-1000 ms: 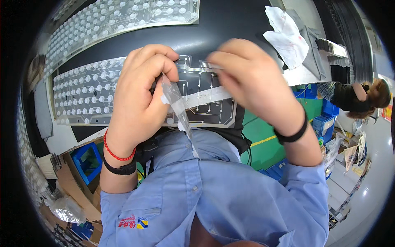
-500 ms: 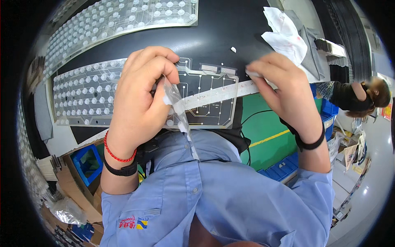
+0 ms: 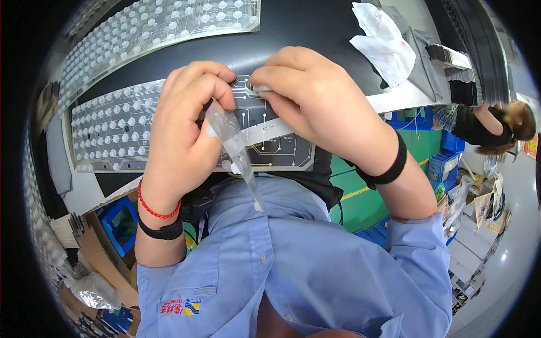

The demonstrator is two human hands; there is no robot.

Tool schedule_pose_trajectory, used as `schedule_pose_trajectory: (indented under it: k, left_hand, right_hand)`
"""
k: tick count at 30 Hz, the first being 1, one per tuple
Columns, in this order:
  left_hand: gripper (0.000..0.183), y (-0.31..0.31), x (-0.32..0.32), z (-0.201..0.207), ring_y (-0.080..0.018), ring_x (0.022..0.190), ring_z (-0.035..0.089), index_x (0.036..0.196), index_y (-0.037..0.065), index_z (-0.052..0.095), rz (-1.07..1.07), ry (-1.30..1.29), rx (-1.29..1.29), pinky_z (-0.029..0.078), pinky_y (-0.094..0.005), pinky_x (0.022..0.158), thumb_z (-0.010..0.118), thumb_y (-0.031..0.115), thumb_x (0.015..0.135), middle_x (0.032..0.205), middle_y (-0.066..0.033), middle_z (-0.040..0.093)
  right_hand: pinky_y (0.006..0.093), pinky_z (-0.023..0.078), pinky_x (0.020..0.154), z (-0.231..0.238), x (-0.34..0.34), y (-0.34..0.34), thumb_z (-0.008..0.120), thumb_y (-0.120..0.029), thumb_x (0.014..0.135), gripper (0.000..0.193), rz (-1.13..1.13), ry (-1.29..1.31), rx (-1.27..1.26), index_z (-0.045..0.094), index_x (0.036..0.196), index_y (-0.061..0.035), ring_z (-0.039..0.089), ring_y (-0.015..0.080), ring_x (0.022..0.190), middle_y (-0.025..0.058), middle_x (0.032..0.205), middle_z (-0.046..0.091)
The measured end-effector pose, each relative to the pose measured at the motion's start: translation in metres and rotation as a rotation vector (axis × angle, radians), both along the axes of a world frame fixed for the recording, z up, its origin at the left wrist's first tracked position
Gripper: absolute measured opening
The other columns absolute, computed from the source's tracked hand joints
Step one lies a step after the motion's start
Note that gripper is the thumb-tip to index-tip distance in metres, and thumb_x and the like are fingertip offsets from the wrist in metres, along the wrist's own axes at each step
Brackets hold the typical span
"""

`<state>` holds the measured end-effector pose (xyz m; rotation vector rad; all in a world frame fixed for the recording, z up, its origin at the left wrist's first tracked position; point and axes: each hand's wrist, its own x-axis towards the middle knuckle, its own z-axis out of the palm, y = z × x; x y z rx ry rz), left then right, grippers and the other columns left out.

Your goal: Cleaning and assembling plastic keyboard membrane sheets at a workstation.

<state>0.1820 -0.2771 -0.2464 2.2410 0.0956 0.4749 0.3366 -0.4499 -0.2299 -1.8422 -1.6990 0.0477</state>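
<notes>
A clear keyboard membrane sheet with printed circuit lines and rows of white domes lies along the near edge of the black work surface. Over it, the curled fingers of my left hand grip a clear film strip, which dangles toward my shirt and carries a few white spots. Close beside it, my right hand pinches a small white piece just above the printed lines. Whether that piece touches the sheet cannot be made out. My right hand and wrist cover the sheet's far right corner.
Another domed membrane sheet lies farther back on the black work surface. A crumpled white cloth rests at the back right. Blue bins stand on the green floor, and a person is off to the right.
My right hand has swung left from beyond the sheet's right end to beside my left hand, carrying the small white piece. My left hand keeps its grip on the film strip.
</notes>
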Motion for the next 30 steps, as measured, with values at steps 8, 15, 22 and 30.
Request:
schedule_pose_trajectory:
  k: [8,15,22,30]
  left_hand:
    - [0.013,-0.004,-0.005,0.002,-0.0329,0.105,0.055,0.086,0.004,0.059,0.022,-0.003,-0.019,0.044,-0.0388,0.092,0.054,-0.003,0.076,0.111,-0.0119,0.065]
    - [0.011,-0.001,-0.003,0.004,-0.0333,0.106,0.056,0.086,0.004,0.059,0.002,-0.004,-0.033,0.044,-0.0397,0.093,0.055,-0.003,0.078,0.111,-0.0118,0.065]
    - [0.010,-0.002,-0.007,0.005,-0.0319,0.109,0.055,0.085,0.004,0.057,0.004,0.047,-0.074,0.040,-0.0374,0.101,0.060,0.007,0.076,0.117,-0.0137,0.063]
    - [0.017,0.001,-0.009,0.004,-0.0340,0.106,0.055,0.085,0.003,0.058,-0.032,0.007,-0.074,0.043,-0.0395,0.095,0.049,-0.006,0.074,0.112,-0.0139,0.064]
  right_hand:
    - [0.0352,0.053,0.074,0.057,0.042,-0.067,0.072,-0.002,0.085,0.020,-0.188,0.045,-0.295,0.071,0.106,-0.0021,0.068,0.0274,0.084,0.0121,0.092,0.071]
    - [0.0414,0.053,0.081,0.035,0.114,0.015,0.070,-0.013,0.085,0.020,-0.179,-0.199,-0.164,0.072,0.100,0.0007,0.067,0.0390,0.090,0.0206,0.091,0.071]
    - [0.0447,0.051,0.091,0.017,0.084,-0.076,0.069,-0.009,0.086,0.033,-0.465,-0.523,-0.270,0.069,0.119,-0.0033,0.063,0.0376,0.105,0.0145,0.110,0.069]
    - [0.0387,0.052,0.090,0.029,0.048,-0.001,0.053,0.015,0.079,0.039,-0.093,-0.096,0.142,0.073,0.108,-0.0024,0.066,0.0345,0.098,0.0157,0.110,0.072]
